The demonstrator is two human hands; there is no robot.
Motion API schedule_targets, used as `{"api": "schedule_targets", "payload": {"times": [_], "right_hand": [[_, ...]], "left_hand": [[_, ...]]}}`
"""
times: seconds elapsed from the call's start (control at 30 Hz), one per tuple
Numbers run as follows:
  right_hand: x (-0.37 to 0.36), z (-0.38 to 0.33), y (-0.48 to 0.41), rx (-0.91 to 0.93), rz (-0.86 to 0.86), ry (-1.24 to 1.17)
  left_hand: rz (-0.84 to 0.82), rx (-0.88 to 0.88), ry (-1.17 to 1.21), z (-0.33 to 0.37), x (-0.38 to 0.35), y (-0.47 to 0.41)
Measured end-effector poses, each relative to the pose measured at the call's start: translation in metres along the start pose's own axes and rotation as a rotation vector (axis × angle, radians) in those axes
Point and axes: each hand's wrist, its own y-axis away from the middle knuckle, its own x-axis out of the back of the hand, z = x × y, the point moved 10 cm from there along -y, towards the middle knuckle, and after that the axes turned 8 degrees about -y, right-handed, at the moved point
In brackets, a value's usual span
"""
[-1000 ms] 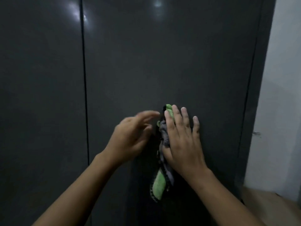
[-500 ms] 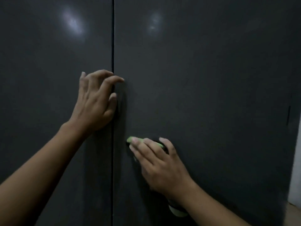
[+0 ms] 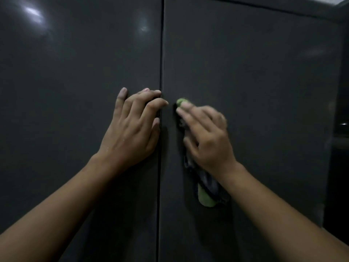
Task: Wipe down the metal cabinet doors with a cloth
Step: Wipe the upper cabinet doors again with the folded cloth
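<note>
- Two dark cabinet doors (image 3: 245,72) meet at a vertical seam (image 3: 161,53).
- Left hand (image 3: 132,129) spread, resting left of seam.
- Right hand (image 3: 205,137) flat, pressing cloth (image 3: 205,197) right of seam; cloth runs vertical.

Dim indoor room, possibly office or storeroom: tall grey metal cabinet doors (image 3: 255,72) fill view.

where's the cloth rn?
Head view: the green-and-grey cloth is pressed flat under the right hand on the right cabinet door, just right of the centre seam, its tail hanging below that hand.
</note>
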Motion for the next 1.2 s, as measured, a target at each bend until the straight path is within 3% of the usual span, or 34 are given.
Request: {"api": "schedule_targets", "payload": {"times": [0.17, 0.27, 0.47, 0.53, 0.77, 0.93, 1.03, 1.1, 1.2], "right_hand": [[-0.013, -0.042, 0.060, 0.294, -0.183, -0.024], [0.001, -0.034, 0.077, 0.343, -0.194, -0.007], [0.032, 0.047, 0.039, -0.334, 0.220, -0.001], [0.022, 0.034, 0.026, -0.376, 0.223, -0.008], [-0.025, -0.070, 0.089, 0.241, -0.145, -0.053], [-0.034, -0.098, 0.188, 0.454, -0.395, -0.088], [-0.032, -0.101, 0.203, 0.584, -0.459, -0.068], [-0.025, -0.092, 0.182, 0.515, -0.363, -0.038], [-0.011, -0.061, 0.128, 0.083, -0.099, -0.051]], "left_hand": [[-0.005, -0.013, 0.013, -0.002, 0.002, 0.000], [-0.014, -0.017, 0.013, -0.002, 0.001, 0.001], [0.010, -0.016, 0.003, 0.000, 0.001, 0.004], [0.019, -0.009, -0.007, 0.000, 0.001, 0.005], [0.009, 0.007, -0.107, 0.004, -0.002, 0.019], [-0.065, 0.009, -0.182, 0.010, -0.008, 0.051], [-0.088, -0.017, -0.183, 0.013, -0.010, 0.071], [-0.090, -0.025, -0.162, 0.014, -0.009, 0.080], [-0.096, -0.025, -0.097, 0.010, -0.006, 0.084]]}}
